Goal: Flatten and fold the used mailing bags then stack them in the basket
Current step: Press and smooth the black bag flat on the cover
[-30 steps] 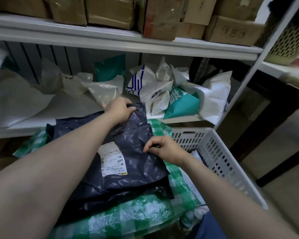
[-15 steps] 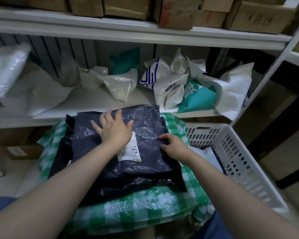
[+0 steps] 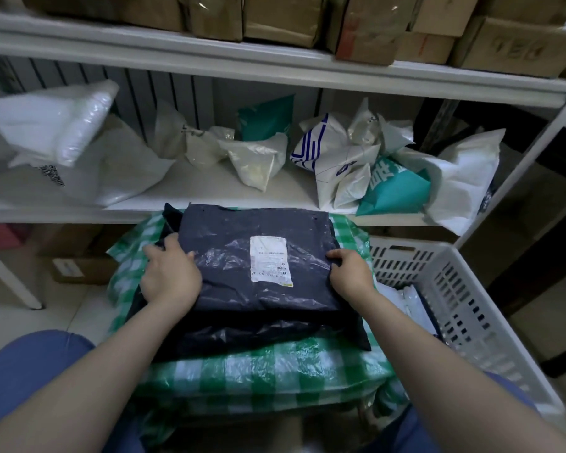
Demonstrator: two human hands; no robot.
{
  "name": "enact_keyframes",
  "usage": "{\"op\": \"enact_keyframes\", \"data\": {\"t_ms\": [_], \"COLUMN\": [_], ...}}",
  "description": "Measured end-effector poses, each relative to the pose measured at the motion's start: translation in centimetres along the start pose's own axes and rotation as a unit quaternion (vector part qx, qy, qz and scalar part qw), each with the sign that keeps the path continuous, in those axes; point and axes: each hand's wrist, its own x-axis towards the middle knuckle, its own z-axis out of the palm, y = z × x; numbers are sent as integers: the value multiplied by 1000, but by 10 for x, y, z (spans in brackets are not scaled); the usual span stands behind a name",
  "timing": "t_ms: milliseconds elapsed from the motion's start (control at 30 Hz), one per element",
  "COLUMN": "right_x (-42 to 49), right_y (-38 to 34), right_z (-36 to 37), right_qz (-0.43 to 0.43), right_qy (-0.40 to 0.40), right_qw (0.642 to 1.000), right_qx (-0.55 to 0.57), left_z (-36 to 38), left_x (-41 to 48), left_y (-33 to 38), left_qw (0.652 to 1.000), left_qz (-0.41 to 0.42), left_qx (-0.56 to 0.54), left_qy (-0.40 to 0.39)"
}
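Nearest, a green checked plastic sheet (image 3: 268,374) lies under the dark bag (image 3: 229,266), which is folded into a flat packet, label (image 3: 270,259) up, on top of another dark layer. The left hand (image 3: 170,276) curls its fingers round the dark bag's left edge, and the right hand (image 3: 352,273) grips its right edge. The film looks light, soft and slick, and likely to spring open, so the two side edges are the sensible hold. Right of the dark bag stands the white basket (image 3: 464,289), with white bags inside; its rim must be cleared. Beyond the dark bag, crumpled bags (image 3: 356,158) lie on the shelf (image 3: 209,188), with boxes (image 3: 275,18) above.
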Motion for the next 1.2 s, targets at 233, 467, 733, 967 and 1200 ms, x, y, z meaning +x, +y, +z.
{"op": "enact_keyframes", "data": {"t_ms": [233,467,733,967,1200], "right_x": [-11,-12,-5,-1,0], "right_y": [0,-39,-24,-22,-24], "right_z": [13,44,95,103,102], "right_qz": [-5,-109,-119,-119,-113], "right_qy": [15,-17,-97,-107,-126], "right_qw": [987,974,953,948,949], "right_qx": [-158,-200,-261,-274,-268], "left_z": [-3,25,76,90,84], "left_x": [-10,-10,5,5,3], "left_y": [-13,6,-4,-10,-8], "left_qw": [988,960,951,948,947], "left_qz": [-6,237,210,200,198], "left_qx": [153,148,185,202,201], "left_qy": [-27,-2,-130,-143,-151]}}
